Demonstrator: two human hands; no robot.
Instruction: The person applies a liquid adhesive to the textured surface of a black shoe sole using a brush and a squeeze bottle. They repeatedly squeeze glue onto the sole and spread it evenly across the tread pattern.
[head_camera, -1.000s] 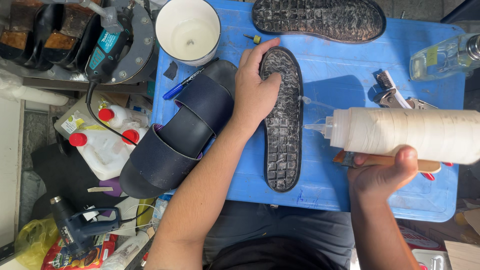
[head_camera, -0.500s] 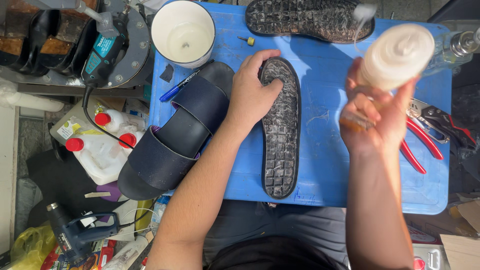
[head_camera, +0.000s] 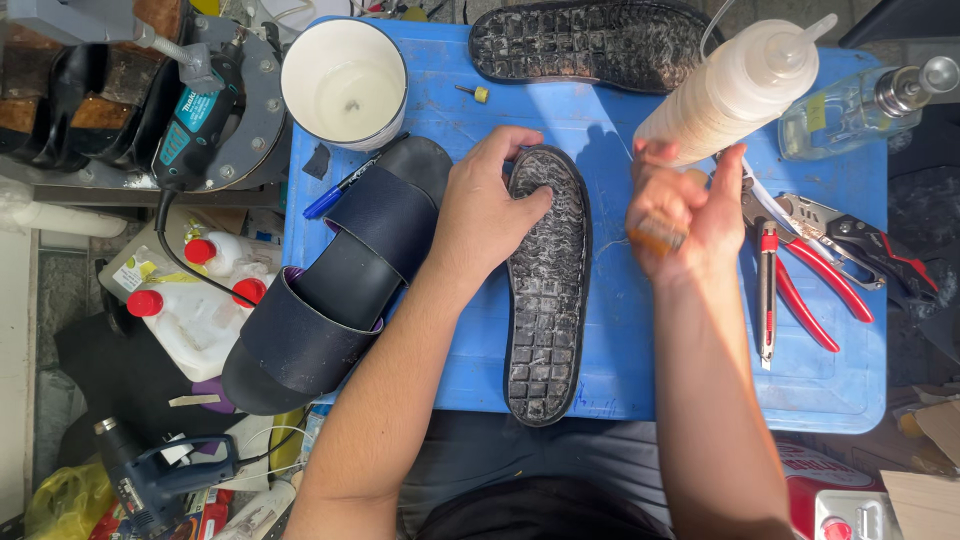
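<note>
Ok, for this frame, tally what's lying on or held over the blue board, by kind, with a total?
Shoe soles, black: 2, one under the left hand, one at the far edge
Sandal upper, dark: 1
White cup: 1
Squeeze bottle, in the right hand: 1
Clear bottle: 1
Blue pen: 1
Red-handled pliers or cutters: at least 2
Total: at least 9

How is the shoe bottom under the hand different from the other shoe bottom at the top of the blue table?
The near sole lies lengthwise toward the person, and the left hand presses on its top end. The far sole lies crosswise at the back edge of the blue table, and no hand touches it. The near sole shows whole; the far sole is partly cut off by the picture's edge. Both are dark, with a square tread smeared whitish.
</note>
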